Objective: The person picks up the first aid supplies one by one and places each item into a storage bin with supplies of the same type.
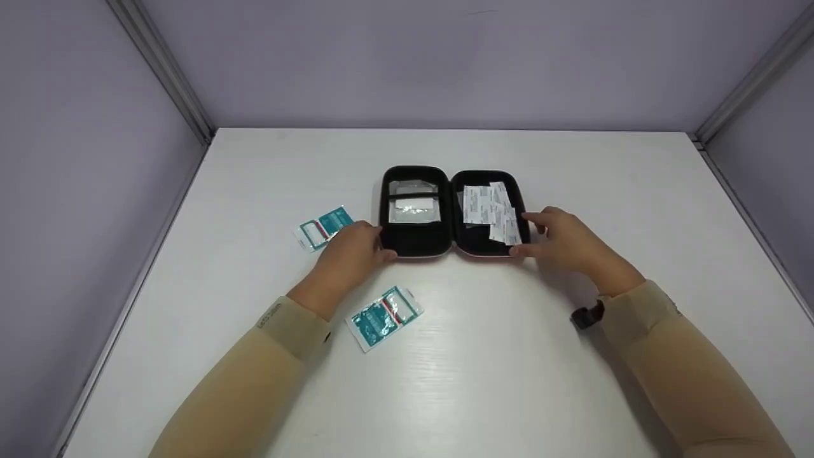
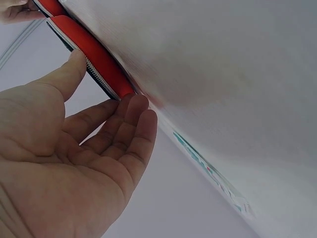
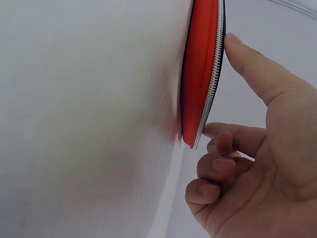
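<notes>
A zippered hard case (image 1: pixel 449 245), red outside and black inside, lies spread flat on the white table. My left hand (image 1: pixel 354 251) grips its near left corner, thumb on the front edge and fingertips at the side. At the near right corner my right hand (image 1: pixel 563 238) holds the case between thumb and index finger, the other fingers curled loosely below in the right wrist view. Clear packets (image 1: pixel 414 213) sit under a black strap in the left half. Several white paper strips (image 1: pixel 486 207) overlap in the right half, some near its right rim.
Two teal-and-white packets lie on the table (image 1: pixel 483 369): one packet (image 1: pixel 385 317) in front of the case, another packet (image 1: pixel 323 228) to its left, partly behind my left hand. Pale panels (image 1: pixel 432 63) enclose the table's back and sides.
</notes>
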Action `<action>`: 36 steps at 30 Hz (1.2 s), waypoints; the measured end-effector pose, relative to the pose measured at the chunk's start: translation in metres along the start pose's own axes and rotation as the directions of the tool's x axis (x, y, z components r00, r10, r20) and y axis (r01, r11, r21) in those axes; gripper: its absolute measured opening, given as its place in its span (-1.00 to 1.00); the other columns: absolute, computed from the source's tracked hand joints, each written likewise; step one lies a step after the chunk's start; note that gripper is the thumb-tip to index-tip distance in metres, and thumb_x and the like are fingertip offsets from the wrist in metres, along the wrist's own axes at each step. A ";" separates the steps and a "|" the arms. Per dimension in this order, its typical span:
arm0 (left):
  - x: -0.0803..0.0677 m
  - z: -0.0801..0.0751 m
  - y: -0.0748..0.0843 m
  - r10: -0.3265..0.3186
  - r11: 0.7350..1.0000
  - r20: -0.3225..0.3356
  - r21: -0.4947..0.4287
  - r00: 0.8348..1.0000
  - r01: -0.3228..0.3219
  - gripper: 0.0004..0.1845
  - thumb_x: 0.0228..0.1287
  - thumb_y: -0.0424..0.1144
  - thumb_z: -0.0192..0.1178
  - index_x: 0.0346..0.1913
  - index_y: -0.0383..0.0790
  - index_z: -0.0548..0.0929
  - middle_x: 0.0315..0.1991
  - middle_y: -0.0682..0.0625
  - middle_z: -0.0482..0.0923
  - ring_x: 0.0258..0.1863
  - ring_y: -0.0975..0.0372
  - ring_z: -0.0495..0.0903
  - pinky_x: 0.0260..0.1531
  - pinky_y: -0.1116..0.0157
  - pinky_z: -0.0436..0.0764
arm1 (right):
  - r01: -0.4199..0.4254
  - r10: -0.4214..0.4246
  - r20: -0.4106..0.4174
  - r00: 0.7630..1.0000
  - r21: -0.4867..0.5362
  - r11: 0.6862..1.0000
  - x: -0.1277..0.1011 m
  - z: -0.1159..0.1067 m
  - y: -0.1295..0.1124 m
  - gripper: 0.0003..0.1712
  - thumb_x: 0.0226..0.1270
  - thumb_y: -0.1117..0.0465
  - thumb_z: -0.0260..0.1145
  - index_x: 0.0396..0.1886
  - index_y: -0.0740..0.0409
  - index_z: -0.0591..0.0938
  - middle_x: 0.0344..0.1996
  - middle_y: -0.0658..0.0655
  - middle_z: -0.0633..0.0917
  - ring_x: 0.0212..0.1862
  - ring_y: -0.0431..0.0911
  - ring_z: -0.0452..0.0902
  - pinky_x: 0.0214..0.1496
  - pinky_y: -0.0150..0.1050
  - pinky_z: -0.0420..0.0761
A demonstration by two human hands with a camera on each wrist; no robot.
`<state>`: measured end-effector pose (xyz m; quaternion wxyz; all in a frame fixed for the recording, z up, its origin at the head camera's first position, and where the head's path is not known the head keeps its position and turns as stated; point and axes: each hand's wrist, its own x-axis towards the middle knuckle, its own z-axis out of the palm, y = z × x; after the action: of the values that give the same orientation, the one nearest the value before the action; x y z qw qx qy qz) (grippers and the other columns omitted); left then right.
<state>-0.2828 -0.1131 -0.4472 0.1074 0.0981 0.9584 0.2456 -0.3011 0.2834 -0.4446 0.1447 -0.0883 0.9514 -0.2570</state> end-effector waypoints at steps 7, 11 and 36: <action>-0.001 0.000 0.000 -0.001 1.000 -0.002 -0.005 1.000 0.001 -0.44 0.60 -0.04 0.45 0.47 -0.28 0.71 0.24 -0.22 0.76 0.18 0.00 0.72 0.38 -0.03 0.72 | -0.038 0.038 0.006 0.999 0.004 0.999 0.000 0.001 0.000 0.12 0.44 -0.21 0.63 0.77 0.21 0.38 0.11 0.31 0.63 0.10 0.13 0.47 0.11 -0.02 0.49; -0.002 -0.002 0.001 -0.004 1.000 -0.008 -0.008 1.000 0.004 -0.42 0.60 -0.05 0.46 0.48 -0.30 0.69 0.26 -0.22 0.75 0.19 0.01 0.71 0.39 -0.02 0.73 | -0.074 0.074 0.007 0.997 0.028 0.997 0.001 0.000 -0.002 0.15 0.40 -0.23 0.65 0.78 0.17 0.37 0.11 0.31 0.62 0.09 0.12 0.44 0.11 -0.03 0.47; -0.041 -0.032 -0.008 0.008 0.998 -0.016 -0.066 1.000 -0.009 -0.19 0.57 0.12 0.45 0.63 -0.32 0.52 0.63 -0.27 0.51 0.57 -0.16 0.58 0.57 -0.16 0.62 | -0.087 0.087 0.014 0.996 0.017 0.996 0.003 0.002 -0.003 0.18 0.37 -0.22 0.67 0.78 0.17 0.36 0.04 0.24 0.56 0.07 0.08 0.42 0.08 -0.04 0.45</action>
<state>-0.2528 -0.1448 -0.4174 0.1019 0.0968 0.9501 0.2786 -0.3034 0.2789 -0.4457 0.1626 -0.0472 0.9511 -0.2584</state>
